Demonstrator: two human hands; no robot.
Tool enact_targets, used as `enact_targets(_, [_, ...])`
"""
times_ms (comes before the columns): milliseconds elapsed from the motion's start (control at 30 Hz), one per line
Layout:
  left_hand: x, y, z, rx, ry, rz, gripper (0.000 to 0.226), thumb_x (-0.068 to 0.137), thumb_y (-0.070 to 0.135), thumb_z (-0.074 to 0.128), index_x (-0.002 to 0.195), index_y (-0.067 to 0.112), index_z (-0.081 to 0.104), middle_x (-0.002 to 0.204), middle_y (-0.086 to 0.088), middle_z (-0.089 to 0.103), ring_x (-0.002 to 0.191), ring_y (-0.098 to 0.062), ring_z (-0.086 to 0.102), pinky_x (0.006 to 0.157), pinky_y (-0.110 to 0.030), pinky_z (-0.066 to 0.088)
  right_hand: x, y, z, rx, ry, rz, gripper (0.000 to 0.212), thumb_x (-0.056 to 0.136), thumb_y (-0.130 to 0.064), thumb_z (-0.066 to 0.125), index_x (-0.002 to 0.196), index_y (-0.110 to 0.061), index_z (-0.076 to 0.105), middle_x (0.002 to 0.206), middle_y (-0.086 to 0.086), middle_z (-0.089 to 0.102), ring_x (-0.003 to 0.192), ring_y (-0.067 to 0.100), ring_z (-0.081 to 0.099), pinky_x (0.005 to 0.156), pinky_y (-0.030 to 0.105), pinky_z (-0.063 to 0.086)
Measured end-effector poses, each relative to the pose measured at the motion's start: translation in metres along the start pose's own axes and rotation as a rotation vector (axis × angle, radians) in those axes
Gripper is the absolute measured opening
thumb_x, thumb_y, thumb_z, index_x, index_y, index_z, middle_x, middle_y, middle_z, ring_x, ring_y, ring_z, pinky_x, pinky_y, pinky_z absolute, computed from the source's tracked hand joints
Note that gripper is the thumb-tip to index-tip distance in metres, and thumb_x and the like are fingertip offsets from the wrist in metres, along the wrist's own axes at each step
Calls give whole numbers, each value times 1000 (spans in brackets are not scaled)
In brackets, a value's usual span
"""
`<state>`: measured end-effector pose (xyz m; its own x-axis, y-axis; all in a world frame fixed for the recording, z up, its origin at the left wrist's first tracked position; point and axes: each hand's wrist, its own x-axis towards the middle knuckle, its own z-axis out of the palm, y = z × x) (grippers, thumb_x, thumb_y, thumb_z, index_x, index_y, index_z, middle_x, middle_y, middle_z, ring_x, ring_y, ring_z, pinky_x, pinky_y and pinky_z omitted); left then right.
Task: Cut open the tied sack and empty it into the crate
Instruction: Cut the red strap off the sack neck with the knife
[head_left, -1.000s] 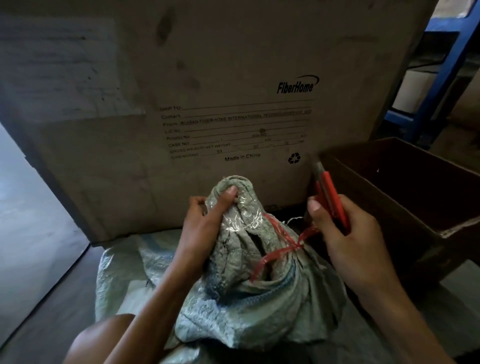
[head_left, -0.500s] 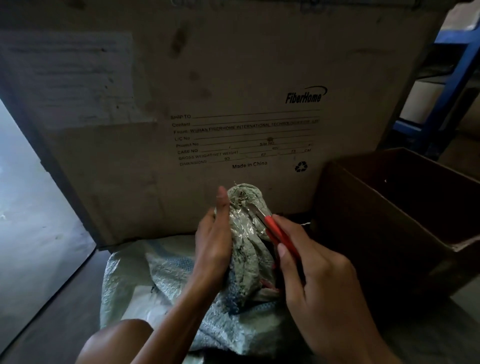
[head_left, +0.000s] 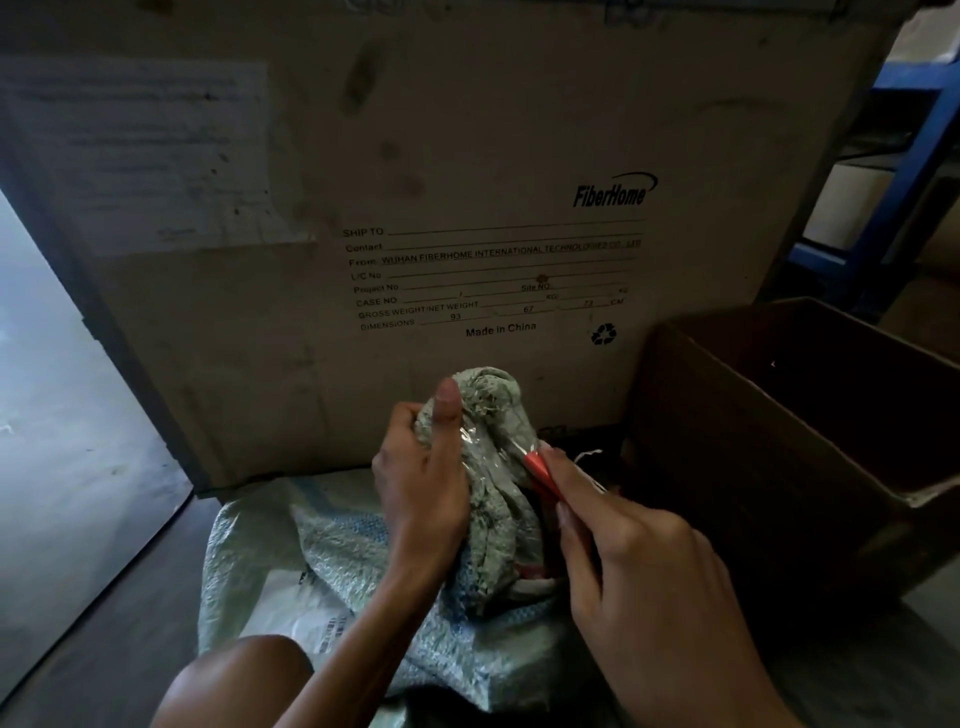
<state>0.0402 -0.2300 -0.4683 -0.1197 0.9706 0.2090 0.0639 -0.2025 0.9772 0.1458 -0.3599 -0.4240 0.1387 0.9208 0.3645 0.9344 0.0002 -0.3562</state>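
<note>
A pale green woven sack (head_left: 363, 566) lies on the floor in front of me, its bunched neck (head_left: 488, 431) standing upright and wrapped in clear tape. My left hand (head_left: 421, 478) grips that neck from the left, thumb pointing up. My right hand (head_left: 639, 561) holds a red utility knife (head_left: 540, 467) with its tip pressed against the right side of the neck. A bit of the red tie (head_left: 530, 571) shows low down behind my right hand. An open brown cardboard crate (head_left: 779, 441) stands to the right, touching nothing I hold.
A tall printed cardboard box (head_left: 467, 208) stands directly behind the sack. A blue metal rack (head_left: 904, 171) rises at the back right. Light grey floor (head_left: 62, 415) lies to the left. My bare knee (head_left: 234, 680) is at the bottom edge.
My right hand has brought the knife from beside the crate over to the sack's neck. The red tie, plainly visible a second ago, is now mostly hidden behind that hand.
</note>
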Motion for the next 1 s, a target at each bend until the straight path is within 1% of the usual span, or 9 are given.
enact_targets(133, [17, 0, -11, 48, 92, -3, 52, 96, 61, 48, 86, 11, 59, 60, 2, 50, 48, 2, 44, 46, -17, 39, -1, 0, -13, -70, -193, 53, 58, 100, -45, 33, 146, -60, 0, 95, -11, 63, 89, 7, 62, 77, 26, 52])
enact_targets(233, [37, -3, -25, -57, 39, -157, 85, 88, 78, 47, 90, -6, 59, 78, -25, 61, 73, -25, 59, 65, -47, 56, -2, 9, -21, 40, -257, 116, 48, 97, -50, 40, 139, -65, 23, 77, -15, 58, 76, 3, 61, 70, 20, 52])
enact_targets(300, [43, -1, -34, -124, -22, -249, 80, 88, 78, 46, 94, 1, 65, 88, -20, 68, 79, -30, 64, 72, -53, 58, -2, 17, -25, 270, -185, 186, 33, 93, -47, 51, 125, -58, 54, 69, -15, 65, 64, 1, 62, 58, 14, 50])
enact_targets(400, [33, 10, -32, -137, -122, -357, 71, 95, 70, 42, 93, 7, 72, 84, -10, 81, 82, -24, 79, 74, -35, 61, 1, 24, -32, 568, 34, 276, 14, 85, -46, 62, 90, -37, 72, 65, 1, 66, 54, 12, 62, 48, 28, 51])
enact_targets(500, [12, 23, -17, -133, -364, -406, 70, 94, 72, 35, 97, 16, 77, 87, -8, 82, 85, -22, 80, 78, -36, 61, 8, 33, -27, 646, 175, 316, 35, 70, -60, 71, 91, -32, 68, 80, 0, 70, 73, 9, 68, 66, 33, 59])
enact_targets(567, [-5, 30, -8, -187, -499, -411, 74, 90, 73, 35, 91, 16, 82, 94, -12, 82, 90, -24, 80, 89, -42, 60, 15, 36, -19, 714, 75, 358, 53, 56, -61, 81, 100, -34, 67, 94, -8, 72, 85, 2, 69, 73, 23, 57])
enact_targets(667, [-21, 35, -2, -263, -652, -368, 72, 85, 73, 37, 95, 18, 82, 102, -12, 81, 98, -25, 78, 89, -40, 59, 25, 45, -11, 910, -150, 345, 56, 59, -32, 89, 111, -23, 69, 97, -7, 78, 91, 7, 74, 83, 27, 58])
enact_targets(867, [19, 27, -29, 220, -1011, 43, 94, 55, 105, 30, 103, 37, 74, 105, 10, 77, 100, 9, 70, 92, -6, 47, 28, 80, -26, 730, -159, 253, 52, 66, -10, 87, 113, -21, 69, 100, -2, 78, 96, 7, 73, 90, 29, 58])
enact_targets(1000, [28, 10, -46, 266, -1195, -26, 89, 57, 71, 85, 126, 23, 57, 120, -5, 74, 113, -20, 71, 102, -40, 55, 25, 93, -33, 656, -224, 235, 52, 69, -1, 84, 115, -21, 68, 104, -2, 77, 101, 8, 71, 96, 36, 55])
